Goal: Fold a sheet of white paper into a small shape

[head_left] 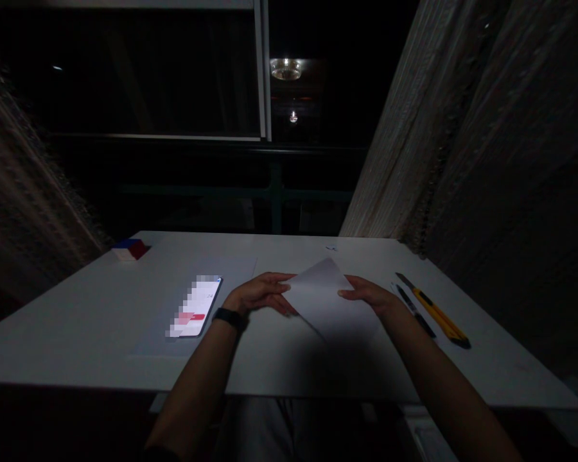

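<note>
A plain white sheet of paper is held up above the table, one corner pointing away from me. My left hand pinches its left corner, thumb on top and fingers beneath. On the right side, my right hand grips the opposite edge in the same way, its fingers mostly hidden under the paper. The lower part of the sheet lies in shadow, so I cannot tell whether it is folded. A dark band circles my left wrist.
Left of my hands, a lit phone rests on another white sheet. A puzzle cube sits at the far left. To the right lie a dark pen and a yellow utility knife. Small scraps are near the table's back edge.
</note>
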The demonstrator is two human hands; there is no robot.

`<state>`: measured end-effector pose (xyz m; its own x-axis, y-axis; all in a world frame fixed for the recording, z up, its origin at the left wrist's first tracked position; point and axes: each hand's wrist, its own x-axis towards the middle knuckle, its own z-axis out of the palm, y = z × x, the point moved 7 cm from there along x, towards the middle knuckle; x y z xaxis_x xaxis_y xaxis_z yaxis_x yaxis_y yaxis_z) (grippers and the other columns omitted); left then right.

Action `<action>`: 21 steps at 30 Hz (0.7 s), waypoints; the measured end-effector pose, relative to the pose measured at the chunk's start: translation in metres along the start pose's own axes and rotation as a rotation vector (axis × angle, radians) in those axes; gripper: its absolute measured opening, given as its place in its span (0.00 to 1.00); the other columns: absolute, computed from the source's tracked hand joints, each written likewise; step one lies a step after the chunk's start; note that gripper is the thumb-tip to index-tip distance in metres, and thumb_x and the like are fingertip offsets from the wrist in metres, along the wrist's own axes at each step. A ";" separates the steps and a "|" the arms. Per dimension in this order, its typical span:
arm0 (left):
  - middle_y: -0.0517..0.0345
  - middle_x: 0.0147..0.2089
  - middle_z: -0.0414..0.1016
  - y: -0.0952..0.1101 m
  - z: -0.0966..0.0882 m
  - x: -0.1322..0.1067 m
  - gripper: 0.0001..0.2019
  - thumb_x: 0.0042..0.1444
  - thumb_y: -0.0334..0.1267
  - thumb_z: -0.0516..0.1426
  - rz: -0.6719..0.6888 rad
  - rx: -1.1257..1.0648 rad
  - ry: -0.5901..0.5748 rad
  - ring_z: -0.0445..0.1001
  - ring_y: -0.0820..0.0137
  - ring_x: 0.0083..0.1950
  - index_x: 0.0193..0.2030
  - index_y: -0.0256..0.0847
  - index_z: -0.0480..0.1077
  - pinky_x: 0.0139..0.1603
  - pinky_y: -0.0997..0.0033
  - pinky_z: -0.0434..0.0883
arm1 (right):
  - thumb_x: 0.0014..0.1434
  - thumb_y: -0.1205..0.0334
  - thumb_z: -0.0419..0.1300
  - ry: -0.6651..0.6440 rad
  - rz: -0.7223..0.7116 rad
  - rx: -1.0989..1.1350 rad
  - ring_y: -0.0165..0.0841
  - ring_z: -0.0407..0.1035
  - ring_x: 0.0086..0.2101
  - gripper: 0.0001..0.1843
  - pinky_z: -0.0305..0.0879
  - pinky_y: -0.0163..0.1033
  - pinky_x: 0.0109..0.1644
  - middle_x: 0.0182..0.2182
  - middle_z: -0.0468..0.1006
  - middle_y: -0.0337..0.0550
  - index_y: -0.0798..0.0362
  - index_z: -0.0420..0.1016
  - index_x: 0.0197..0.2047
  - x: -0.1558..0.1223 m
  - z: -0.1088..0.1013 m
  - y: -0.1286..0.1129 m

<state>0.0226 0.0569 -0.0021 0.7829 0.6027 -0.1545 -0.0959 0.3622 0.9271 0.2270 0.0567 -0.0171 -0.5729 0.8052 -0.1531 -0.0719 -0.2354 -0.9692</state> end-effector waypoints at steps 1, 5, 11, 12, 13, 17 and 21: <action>0.40 0.38 0.77 0.001 -0.001 0.000 0.29 0.52 0.34 0.59 0.004 -0.008 0.010 0.77 0.56 0.37 0.60 0.33 0.56 0.34 0.62 0.74 | 0.44 0.62 0.66 0.019 0.009 0.002 0.36 0.73 0.35 0.28 0.65 0.42 0.43 0.39 0.78 0.46 0.54 0.70 0.50 0.001 -0.003 0.001; 0.43 0.37 0.76 0.004 -0.002 0.001 0.31 0.53 0.34 0.57 0.032 0.000 0.053 0.78 0.58 0.37 0.63 0.36 0.52 0.34 0.64 0.75 | 0.39 0.68 0.66 0.092 0.051 -0.013 0.34 0.73 0.29 0.21 0.66 0.38 0.37 0.32 0.80 0.42 0.55 0.76 0.41 0.002 -0.016 0.004; 0.47 0.42 0.73 0.013 -0.014 0.009 0.33 0.52 0.46 0.58 0.245 -0.080 0.347 0.77 0.63 0.36 0.61 0.45 0.48 0.35 0.61 0.75 | 0.38 0.71 0.63 0.214 -0.058 0.109 0.34 0.73 0.30 0.24 0.66 0.38 0.35 0.36 0.80 0.45 0.53 0.76 0.43 0.008 -0.006 -0.004; 0.48 0.42 0.73 0.013 -0.015 0.011 0.31 0.51 0.48 0.58 0.270 -0.096 0.388 0.77 0.64 0.35 0.59 0.45 0.51 0.33 0.64 0.74 | 0.39 0.70 0.63 0.235 -0.095 0.114 0.33 0.73 0.31 0.25 0.66 0.38 0.36 0.38 0.79 0.45 0.53 0.75 0.45 0.009 -0.002 -0.007; 0.50 0.41 0.72 0.012 -0.017 0.013 0.30 0.50 0.50 0.58 0.287 -0.115 0.433 0.77 0.66 0.34 0.56 0.45 0.53 0.30 0.67 0.74 | 0.41 0.69 0.62 0.253 -0.132 0.101 0.33 0.72 0.32 0.25 0.66 0.38 0.36 0.39 0.79 0.45 0.52 0.74 0.47 0.011 0.002 -0.009; 0.59 0.35 0.71 0.010 -0.024 0.018 0.24 0.45 0.55 0.59 0.349 -0.121 0.579 0.73 0.73 0.30 0.43 0.43 0.60 0.24 0.77 0.69 | 0.49 0.63 0.59 0.287 -0.240 -0.149 0.37 0.71 0.39 0.24 0.65 0.43 0.43 0.46 0.75 0.44 0.50 0.71 0.52 0.018 0.015 -0.011; 0.61 0.27 0.68 0.013 -0.030 0.019 0.19 0.43 0.52 0.62 0.447 0.015 0.646 0.69 0.77 0.28 0.29 0.37 0.64 0.27 0.79 0.66 | 0.55 0.59 0.55 0.319 -0.393 -0.520 0.41 0.59 0.55 0.22 0.50 0.50 0.60 0.55 0.68 0.38 0.45 0.69 0.54 0.019 0.030 -0.017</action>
<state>0.0176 0.0949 -0.0030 0.1586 0.9848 0.0708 -0.3053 -0.0192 0.9521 0.1929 0.0599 0.0022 -0.3125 0.9155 0.2532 0.2200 0.3291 -0.9183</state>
